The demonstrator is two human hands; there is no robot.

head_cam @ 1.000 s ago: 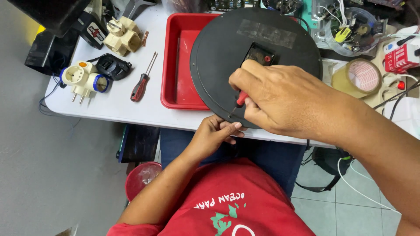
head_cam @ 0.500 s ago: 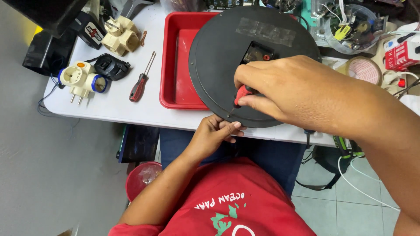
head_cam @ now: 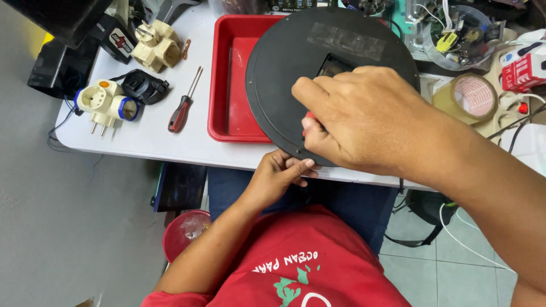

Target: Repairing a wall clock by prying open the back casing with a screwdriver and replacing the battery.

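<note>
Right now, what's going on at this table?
A person in a red shirt is working on a round black disc that lies partly over a red tray. The right hand presses a red-handled tool onto the disc near its lower edge. The left hand steadies the disc's rim from below, at the table edge. A screwdriver, plug adapters and a tape roll lie unused around them.

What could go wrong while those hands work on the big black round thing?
The black disc overhangs the table edge, steadied only by the left hand underneath, so it might tip or slide off. The right hand presses a red-handled tool near the rim; a slip could jab the fingers just below.
</note>
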